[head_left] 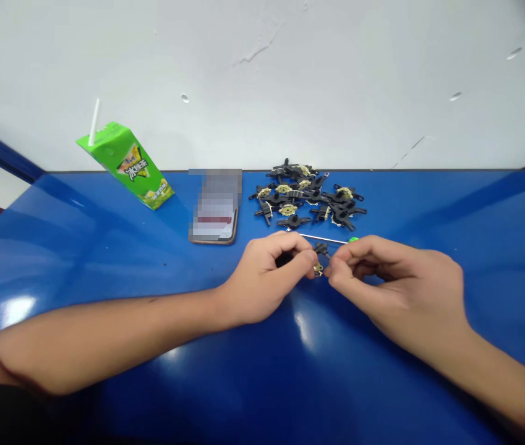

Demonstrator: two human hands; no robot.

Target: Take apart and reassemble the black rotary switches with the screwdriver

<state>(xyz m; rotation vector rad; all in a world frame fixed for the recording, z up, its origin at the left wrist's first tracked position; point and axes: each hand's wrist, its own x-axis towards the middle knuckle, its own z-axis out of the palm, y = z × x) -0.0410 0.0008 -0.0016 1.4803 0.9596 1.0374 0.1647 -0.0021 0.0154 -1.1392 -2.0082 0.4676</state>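
Between thumb and fingers, my left hand (269, 275) pinches a small black part with a brass-coloured plate (318, 269). My right hand (385, 284) is closed in a pinch at the right side of that part; what sits between its fingertips is too small to make out. Just beyond both hands lies a thin metal rod (322, 238) with a green end (353, 240) by my right knuckles. Farther back, a pile of similar black parts with brass-coloured plates (294, 196) rests on the blue table (188, 371).
A phone (214, 207) with a blurred screen leans or lies left of the pile. To its left stands a green drink carton (130, 164) with a white straw (94, 122). A white wall (359, 86) rises at the table's back edge.
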